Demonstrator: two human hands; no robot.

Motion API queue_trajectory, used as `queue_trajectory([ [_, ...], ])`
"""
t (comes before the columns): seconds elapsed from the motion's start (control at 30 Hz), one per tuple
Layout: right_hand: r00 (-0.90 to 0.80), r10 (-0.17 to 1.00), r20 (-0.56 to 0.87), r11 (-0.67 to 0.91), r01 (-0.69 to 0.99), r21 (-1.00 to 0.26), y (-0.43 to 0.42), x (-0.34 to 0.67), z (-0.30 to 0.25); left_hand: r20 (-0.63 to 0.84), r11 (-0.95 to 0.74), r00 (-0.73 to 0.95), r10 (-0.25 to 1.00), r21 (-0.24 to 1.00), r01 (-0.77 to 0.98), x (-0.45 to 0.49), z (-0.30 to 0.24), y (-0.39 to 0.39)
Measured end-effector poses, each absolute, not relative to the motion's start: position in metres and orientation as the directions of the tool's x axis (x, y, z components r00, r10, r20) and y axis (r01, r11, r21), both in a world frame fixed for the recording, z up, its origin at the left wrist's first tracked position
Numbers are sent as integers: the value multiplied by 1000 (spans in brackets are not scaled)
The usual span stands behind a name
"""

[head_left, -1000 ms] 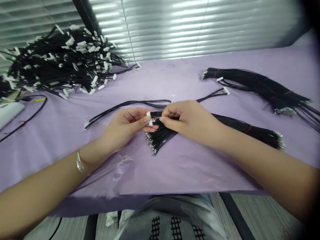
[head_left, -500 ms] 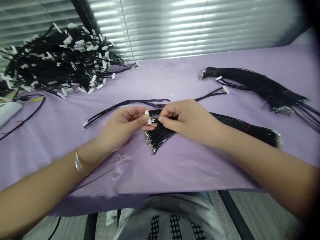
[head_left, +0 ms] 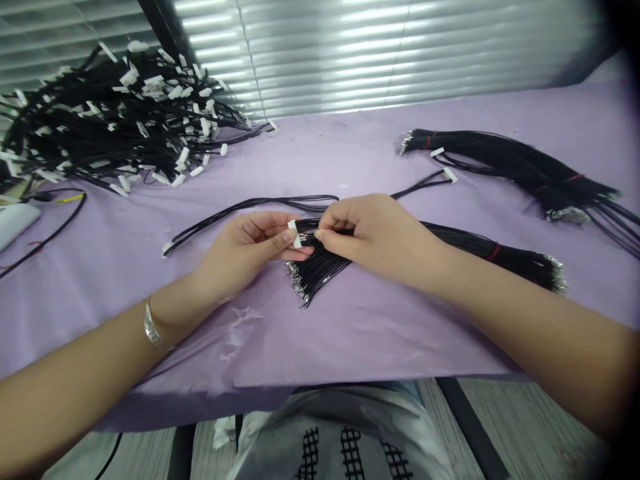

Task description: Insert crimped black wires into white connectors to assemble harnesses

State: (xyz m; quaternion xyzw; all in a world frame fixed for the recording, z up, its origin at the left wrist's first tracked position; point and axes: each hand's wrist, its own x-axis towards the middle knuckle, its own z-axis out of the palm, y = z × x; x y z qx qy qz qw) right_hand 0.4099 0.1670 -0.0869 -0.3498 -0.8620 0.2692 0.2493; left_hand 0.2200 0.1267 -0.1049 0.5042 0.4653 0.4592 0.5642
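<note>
I have the white plug (head_left: 295,235) pinched under the thumb of the left hand (head_left: 245,250), just beyond that hand's middle, towards three o'clock. From the right hand (head_left: 383,237) it lies at nine o'clock, with a narrow gap between it and those fingertips. Bright metal tips (head_left: 303,237) show in the gap; I can't tell whether they sit in the plug or just short of it. The right hand's thumb and forefinger are closed together, apparently on the thin wires behind those tips, though the fingers hide most of that grip.

My worry is the tips: pushed at a slant, I think they could bend or catch on the plug's edge. With so little of the plug held, it could also twist in the pinch, and a tip might enter the wrong hole because the fingers block my view. The wire bundle (head_left: 333,261) lies close by, from five o'clock round to three, so a stray strand could snag.

Further out on the purple-covered worktop (head_left: 375,333), a heap of plugged cables (head_left: 135,127) lies at ten o'clock and a tied bunch (head_left: 515,160) at two.
</note>
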Motion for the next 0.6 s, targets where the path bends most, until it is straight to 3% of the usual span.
queue_trajectory([
  [0.6, -594, 779, 199, 559, 514, -651, 165, 410, -82, -46, 53, 193, 980, 998, -34, 219, -106, 128],
])
